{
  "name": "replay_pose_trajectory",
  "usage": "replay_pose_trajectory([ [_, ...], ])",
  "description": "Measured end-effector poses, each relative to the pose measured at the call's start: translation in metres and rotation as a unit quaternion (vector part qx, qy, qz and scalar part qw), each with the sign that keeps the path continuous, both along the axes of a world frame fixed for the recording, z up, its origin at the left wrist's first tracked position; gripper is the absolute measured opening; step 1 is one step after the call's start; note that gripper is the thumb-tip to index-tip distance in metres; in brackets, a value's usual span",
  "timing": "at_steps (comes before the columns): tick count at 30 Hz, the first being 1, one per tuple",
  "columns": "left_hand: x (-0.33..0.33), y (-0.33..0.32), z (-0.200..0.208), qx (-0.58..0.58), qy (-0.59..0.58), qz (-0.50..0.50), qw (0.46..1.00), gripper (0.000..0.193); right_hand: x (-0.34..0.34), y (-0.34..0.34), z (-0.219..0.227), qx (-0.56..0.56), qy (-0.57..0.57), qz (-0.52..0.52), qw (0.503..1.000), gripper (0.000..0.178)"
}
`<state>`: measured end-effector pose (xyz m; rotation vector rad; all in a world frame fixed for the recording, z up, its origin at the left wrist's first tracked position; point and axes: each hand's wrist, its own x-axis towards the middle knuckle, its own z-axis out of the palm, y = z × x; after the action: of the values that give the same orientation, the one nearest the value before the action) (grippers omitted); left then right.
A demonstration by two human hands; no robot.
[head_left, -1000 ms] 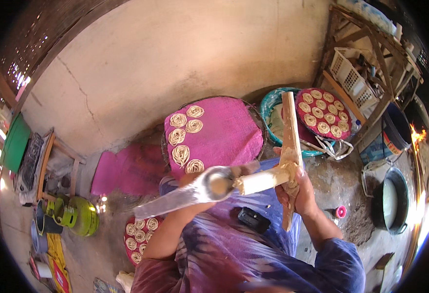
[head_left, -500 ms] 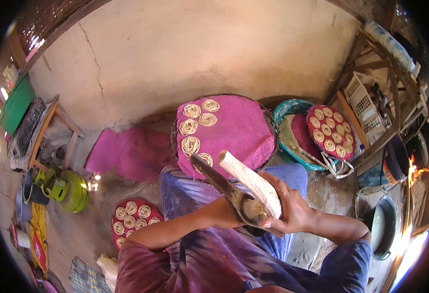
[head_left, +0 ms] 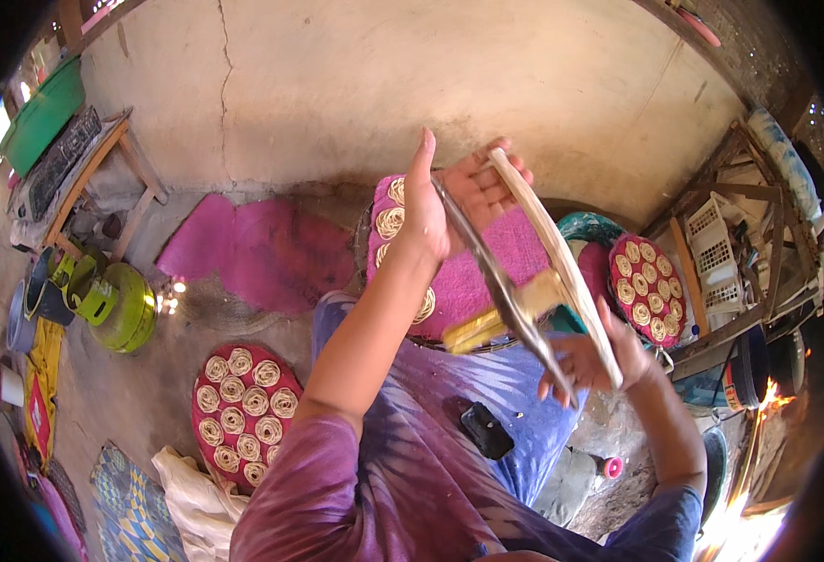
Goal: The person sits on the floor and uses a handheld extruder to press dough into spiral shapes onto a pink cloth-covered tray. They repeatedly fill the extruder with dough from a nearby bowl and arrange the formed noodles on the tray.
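Note:
A two-armed wooden tool, perhaps a hand press, hangs slantwise between my hands above my lap. One arm is a dark bar (head_left: 498, 281), the other a pale, slightly curved bar (head_left: 562, 253). A yellow block (head_left: 487, 328) lies between and behind them. My left hand (head_left: 445, 197) is open at the upper ends, thumb up and fingers stretched. My right hand (head_left: 608, 354) is around the lower ends, its fingers behind the dark bar. A small black block-like piece (head_left: 487, 431) lies on my lap. Behind the tool, a pink cloth-covered tray (head_left: 459, 300) carries coiled noodle nests (head_left: 390, 223).
A round red tray (head_left: 207, 370) of noodle nests lies on the floor at left; another (head_left: 629, 307) leans by a teal basin (head_left: 588, 227) at right. A green gas cylinder (head_left: 123, 314) stands left. Fire (head_left: 772, 398) burns at far right. A wall (head_left: 356, 94) rises behind.
My left hand has come from behind the tool to its upper end and opened. The tool's arms have swung apart and farther from my body; my right hand is now lower on it.

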<state>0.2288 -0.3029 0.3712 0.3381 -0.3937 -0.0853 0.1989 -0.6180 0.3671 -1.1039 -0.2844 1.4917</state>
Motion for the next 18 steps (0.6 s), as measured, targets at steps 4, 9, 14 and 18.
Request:
replay_pose_trajectory([
  [4,0.054,0.015,-0.07,-0.16,0.038,0.018,0.986,0.068,0.04,0.033,0.018,-0.163,-0.151,-0.015,0.975,0.107],
  [9,0.078,0.027,-0.126,-0.218,-0.082,0.034,0.972,0.065,0.053,0.064,0.034,-0.261,-0.237,0.019,0.936,0.092],
  [14,0.061,0.051,-0.102,-0.245,-0.076,0.056,0.965,0.07,0.036,0.08,0.044,-0.229,-0.334,0.024,0.914,0.087],
  [18,0.044,0.038,-0.085,-0.243,-0.037,0.078,0.966,0.07,0.024,0.072,0.069,-0.258,-0.307,0.058,0.914,0.087],
])
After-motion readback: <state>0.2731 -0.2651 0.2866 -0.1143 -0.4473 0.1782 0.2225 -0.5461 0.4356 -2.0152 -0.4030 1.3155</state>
